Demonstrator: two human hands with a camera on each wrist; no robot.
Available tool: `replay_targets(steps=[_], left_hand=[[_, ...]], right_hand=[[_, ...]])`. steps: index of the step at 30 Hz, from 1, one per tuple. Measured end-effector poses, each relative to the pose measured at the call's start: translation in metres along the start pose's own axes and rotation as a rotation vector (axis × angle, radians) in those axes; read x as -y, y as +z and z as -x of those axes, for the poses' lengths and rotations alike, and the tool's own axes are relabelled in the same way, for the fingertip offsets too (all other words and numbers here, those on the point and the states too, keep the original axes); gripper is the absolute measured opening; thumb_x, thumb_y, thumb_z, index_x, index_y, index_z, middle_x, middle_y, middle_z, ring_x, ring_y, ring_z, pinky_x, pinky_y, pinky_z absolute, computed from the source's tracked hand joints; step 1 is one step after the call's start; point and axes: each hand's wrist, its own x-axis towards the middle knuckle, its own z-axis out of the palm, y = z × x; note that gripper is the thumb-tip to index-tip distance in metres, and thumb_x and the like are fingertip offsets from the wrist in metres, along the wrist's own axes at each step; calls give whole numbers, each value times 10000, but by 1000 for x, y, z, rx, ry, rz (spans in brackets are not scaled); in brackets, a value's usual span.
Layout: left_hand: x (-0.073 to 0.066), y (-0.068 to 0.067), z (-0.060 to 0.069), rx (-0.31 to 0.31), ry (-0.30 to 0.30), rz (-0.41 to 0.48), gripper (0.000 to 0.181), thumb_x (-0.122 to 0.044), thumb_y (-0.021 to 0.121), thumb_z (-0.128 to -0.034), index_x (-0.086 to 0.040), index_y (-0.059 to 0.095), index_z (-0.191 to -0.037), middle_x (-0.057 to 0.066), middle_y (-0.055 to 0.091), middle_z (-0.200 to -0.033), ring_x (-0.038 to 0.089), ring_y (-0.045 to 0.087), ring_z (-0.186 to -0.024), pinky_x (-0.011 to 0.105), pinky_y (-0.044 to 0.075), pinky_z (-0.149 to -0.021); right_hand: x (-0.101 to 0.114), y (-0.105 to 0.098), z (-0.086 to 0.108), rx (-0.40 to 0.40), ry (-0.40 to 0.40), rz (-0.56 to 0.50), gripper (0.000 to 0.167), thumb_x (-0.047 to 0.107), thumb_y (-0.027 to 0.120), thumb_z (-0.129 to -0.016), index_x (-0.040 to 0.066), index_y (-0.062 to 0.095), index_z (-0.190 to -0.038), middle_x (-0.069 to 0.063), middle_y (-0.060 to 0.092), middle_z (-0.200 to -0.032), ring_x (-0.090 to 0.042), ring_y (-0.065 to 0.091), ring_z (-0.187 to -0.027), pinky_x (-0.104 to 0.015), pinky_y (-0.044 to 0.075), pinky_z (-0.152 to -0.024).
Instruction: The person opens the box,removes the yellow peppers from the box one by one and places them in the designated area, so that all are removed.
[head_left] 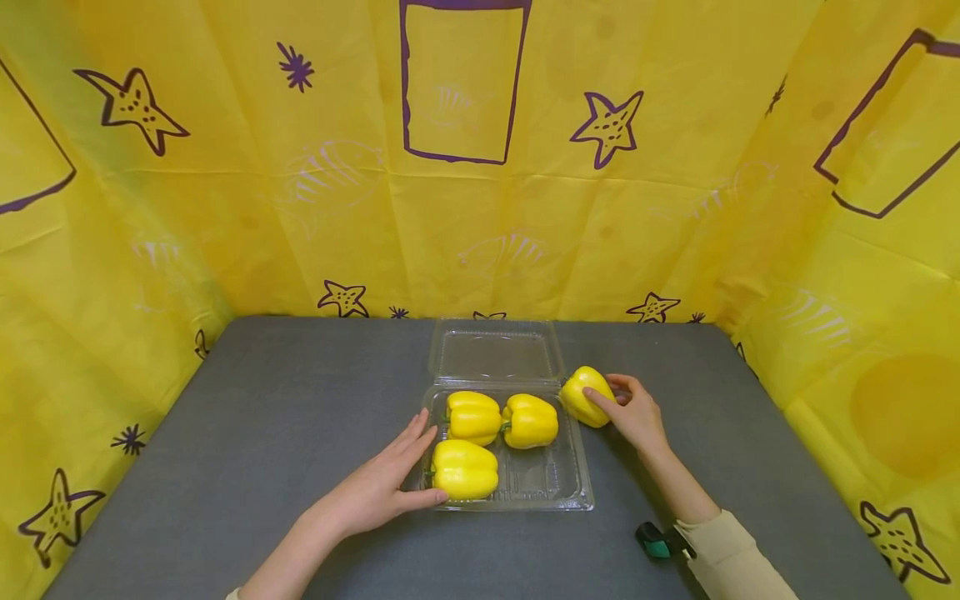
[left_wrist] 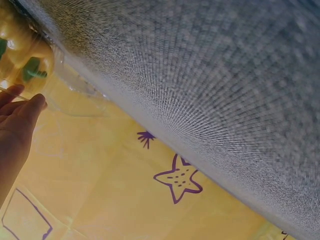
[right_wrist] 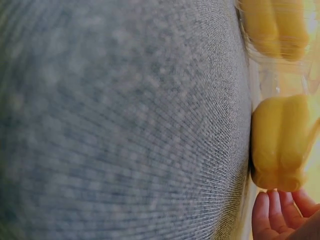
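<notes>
A clear plastic clamshell container (head_left: 577,467) lies unfolded on the table, its lid (head_left: 495,354) laid back. Inside its base are three yellow bell peppers, one at back left (head_left: 474,418), one at back right (head_left: 531,422) and one at front left (head_left: 467,471). Against the container's left side rests my left hand (head_left: 393,471), fingers extended along the edge and thumb at the front corner. My right hand (head_left: 633,408) pinches another yellow bell pepper (head_left: 583,396) just right of the container. In the right wrist view, fingertips touch that bell pepper's (right_wrist: 280,142) end, low by the table.
The dark grey table (head_left: 315,375) reaches back to a yellow curtain (head_left: 337,225) with purple starfish drawings, which also hangs on both sides. A black and green wrist device (head_left: 656,540) sits by the right sleeve (head_left: 727,550).
</notes>
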Motion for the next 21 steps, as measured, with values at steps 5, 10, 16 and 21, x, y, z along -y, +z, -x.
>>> replay_targets(steps=[5, 10, 16, 21], left_hand=[[0, 0, 0, 2, -3, -1, 980, -611, 666, -829, -80, 260, -1546, 53, 35, -1629, 265, 106, -1475, 565, 257, -1107], [-1, 0, 0, -1, -2, 1, 976, -602, 670, -831, -74, 264, -1544, 62, 41, -1629, 279, 113, -1474, 576, 258, -1101], [-1, 0, 0, -3, -3, 3, 971, -595, 672, -834, -72, 264, -1544, 63, 46, -1629, 281, 119, -1474, 579, 260, -1099], [0, 1, 0, 0, 1, 1, 973, -597, 671, -834, -76, 258, -1546, 58, 39, -1629, 271, 116, -1474, 566, 259, -1105]], right_hand=[[0, 0, 1, -4, -5, 8, 730, 581, 686, -832, 66, 533, -1327, -155, 583, -1289, -302, 556, -1083, -371, 444, -840], [-1, 1, 1, -5, -2, 16, 711, 576, 676, -843, 65, 539, -1317, -160, 591, -1270, -314, 550, -1080, -383, 440, -851], [-2, 0, 3, -3, -4, 6, 713, 567, 658, -865, 39, 523, -1324, -189, 589, -1256, -324, 544, -1096, -409, 443, -885], [-3, -2, 5, -8, -14, -12, 684, 549, 659, -873, 40, 539, -1313, -184, 607, -1232, -306, 567, -1072, -374, 445, -852]])
